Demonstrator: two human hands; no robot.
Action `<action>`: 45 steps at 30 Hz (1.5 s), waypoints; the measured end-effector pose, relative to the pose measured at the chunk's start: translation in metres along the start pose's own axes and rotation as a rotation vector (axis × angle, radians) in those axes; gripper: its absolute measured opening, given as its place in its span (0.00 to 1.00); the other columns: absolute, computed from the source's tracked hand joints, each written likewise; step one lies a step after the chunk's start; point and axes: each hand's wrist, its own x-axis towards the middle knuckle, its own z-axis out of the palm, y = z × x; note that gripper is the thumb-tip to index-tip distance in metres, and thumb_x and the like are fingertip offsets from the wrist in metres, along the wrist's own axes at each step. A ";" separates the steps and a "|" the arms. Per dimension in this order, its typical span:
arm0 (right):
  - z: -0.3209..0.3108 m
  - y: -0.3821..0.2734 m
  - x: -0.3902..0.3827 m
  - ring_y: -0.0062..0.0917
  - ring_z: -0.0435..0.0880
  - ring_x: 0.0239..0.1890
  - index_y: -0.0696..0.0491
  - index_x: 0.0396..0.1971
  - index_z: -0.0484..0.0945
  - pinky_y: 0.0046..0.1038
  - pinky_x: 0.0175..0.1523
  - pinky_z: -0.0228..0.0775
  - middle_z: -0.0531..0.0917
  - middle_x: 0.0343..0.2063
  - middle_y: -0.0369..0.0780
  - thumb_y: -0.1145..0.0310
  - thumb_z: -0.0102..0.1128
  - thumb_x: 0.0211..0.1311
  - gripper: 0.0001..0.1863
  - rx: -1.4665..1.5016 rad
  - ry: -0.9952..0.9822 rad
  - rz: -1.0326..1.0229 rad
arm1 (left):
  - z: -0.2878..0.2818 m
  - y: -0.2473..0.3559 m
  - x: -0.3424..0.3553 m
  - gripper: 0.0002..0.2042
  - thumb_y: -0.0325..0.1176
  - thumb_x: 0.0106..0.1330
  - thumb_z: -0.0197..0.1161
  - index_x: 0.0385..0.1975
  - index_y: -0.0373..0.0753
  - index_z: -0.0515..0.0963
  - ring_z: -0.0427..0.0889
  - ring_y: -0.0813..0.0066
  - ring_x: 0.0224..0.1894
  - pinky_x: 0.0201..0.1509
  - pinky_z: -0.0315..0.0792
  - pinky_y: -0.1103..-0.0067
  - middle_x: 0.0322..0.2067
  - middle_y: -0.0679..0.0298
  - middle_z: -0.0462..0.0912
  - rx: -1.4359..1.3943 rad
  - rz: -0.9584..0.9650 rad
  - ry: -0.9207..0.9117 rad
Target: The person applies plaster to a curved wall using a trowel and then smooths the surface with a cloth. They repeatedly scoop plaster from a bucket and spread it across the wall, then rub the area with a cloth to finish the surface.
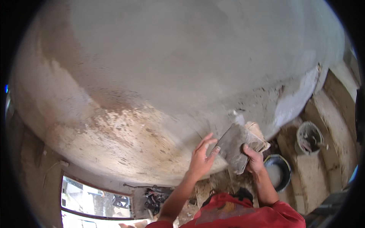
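Note:
My right hand (pixel 255 161) grips a folded, grey-smeared sheet (pixel 232 146) by its right side, the thumb lying on top. The sheet resembles cement-bag paper, with a brownish, crumpled far corner; I cannot tell its exact kind. Just left of it is my left hand (pixel 202 157), empty, its fingers apart and the thumb close to the sheet's edge. Before both hands rises a broad wall (pixel 182 57), coated with smooth grey plaster above. Its lower left part is bare, pale and blotchy brown.
Concrete steps (pixel 313 173) climb on the right, with a mortar-crusted bucket (pixel 300 143) on one. Nearer stands a black basin (pixel 288 175) holding greyish liquid. A window opening (pixel 95 199) lies at lower left, with a dark cluttered heap (pixel 154 199) beside it.

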 end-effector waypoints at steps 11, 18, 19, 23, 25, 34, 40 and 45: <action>0.136 -0.061 0.204 0.40 0.62 0.83 0.37 0.75 0.75 0.51 0.85 0.41 0.66 0.81 0.45 0.50 0.57 0.75 0.31 -1.826 0.090 -1.619 | -0.206 0.049 0.214 0.28 0.44 0.79 0.60 0.76 0.42 0.70 0.66 0.51 0.80 0.83 0.58 0.49 0.78 0.53 0.70 0.767 0.738 0.595; 0.301 -0.201 0.211 0.42 0.60 0.83 0.37 0.79 0.69 0.54 0.85 0.41 0.65 0.81 0.40 0.47 0.60 0.71 0.37 -1.475 0.487 -1.706 | -0.259 0.044 0.274 0.32 0.47 0.83 0.51 0.83 0.45 0.58 0.51 0.54 0.86 0.88 0.42 0.50 0.84 0.58 0.56 1.130 0.623 0.676; 0.318 -0.210 0.217 0.43 0.59 0.84 0.38 0.80 0.68 0.55 0.85 0.40 0.64 0.82 0.40 0.48 0.61 0.70 0.39 -1.480 0.475 -1.752 | -0.261 0.041 0.276 0.32 0.45 0.83 0.50 0.84 0.45 0.56 0.49 0.53 0.86 0.88 0.40 0.51 0.84 0.57 0.55 1.185 0.590 0.635; 0.299 -0.164 0.216 0.40 0.58 0.84 0.38 0.80 0.67 0.54 0.86 0.37 0.66 0.81 0.38 0.47 0.58 0.71 0.39 -1.712 -0.050 -1.702 | -0.281 0.039 0.286 0.31 0.43 0.84 0.46 0.84 0.46 0.56 0.50 0.54 0.86 0.88 0.41 0.51 0.84 0.59 0.55 1.105 0.624 0.758; 0.271 -0.157 0.229 0.39 0.58 0.85 0.37 0.81 0.67 0.53 0.87 0.37 0.66 0.81 0.37 0.46 0.58 0.71 0.39 -1.714 0.080 -1.775 | -0.302 0.049 0.296 0.30 0.42 0.84 0.46 0.84 0.45 0.57 0.52 0.54 0.86 0.88 0.42 0.51 0.84 0.60 0.57 1.066 0.677 0.872; 0.359 -0.175 0.213 0.41 0.56 0.85 0.38 0.82 0.64 0.53 0.86 0.40 0.62 0.83 0.38 0.48 0.61 0.70 0.41 -1.799 -0.049 -1.846 | -0.367 0.119 0.348 0.28 0.48 0.84 0.47 0.82 0.54 0.64 0.60 0.59 0.84 0.87 0.47 0.52 0.80 0.63 0.66 1.233 0.888 0.959; 0.384 -0.231 0.239 0.42 0.59 0.84 0.36 0.82 0.64 0.53 0.83 0.46 0.63 0.82 0.41 0.52 0.58 0.74 0.38 -1.551 0.425 -1.963 | -0.366 0.123 0.343 0.28 0.40 0.81 0.49 0.79 0.38 0.66 0.60 0.52 0.83 0.87 0.49 0.57 0.79 0.49 0.66 1.138 0.709 0.905; 0.390 -0.177 0.228 0.40 0.51 0.86 0.32 0.83 0.62 0.54 0.88 0.28 0.57 0.84 0.37 0.45 0.60 0.66 0.44 -1.875 -0.052 -1.915 | -0.385 0.121 0.345 0.27 0.40 0.81 0.48 0.77 0.36 0.68 0.63 0.54 0.82 0.86 0.50 0.56 0.77 0.51 0.69 1.150 0.832 0.868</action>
